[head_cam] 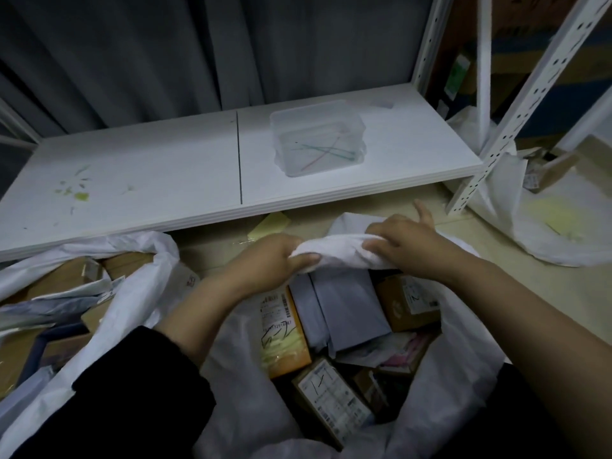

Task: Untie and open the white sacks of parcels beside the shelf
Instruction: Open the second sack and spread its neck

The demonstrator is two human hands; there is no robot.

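Observation:
A white sack [463, 376] stands on the floor right below me, its mouth wide and full of parcels: an orange box [284, 339], grey mailer bags [344, 309] and brown cartons [407, 303]. My left hand [271, 260] and my right hand [407, 243] both grip the bunched far rim of this sack [334, 250], a hand's width apart. A second white sack [132, 293] lies open at the left with cardboard boxes inside. A third white sack [530, 226] sits at the right by the shelf post.
The low white shelf board [165, 180] runs across in front of the sacks. On it stands a clear plastic box [318, 140] holding thin coloured ties. A perforated white shelf post [516, 117] rises at the right. Grey curtains hang behind.

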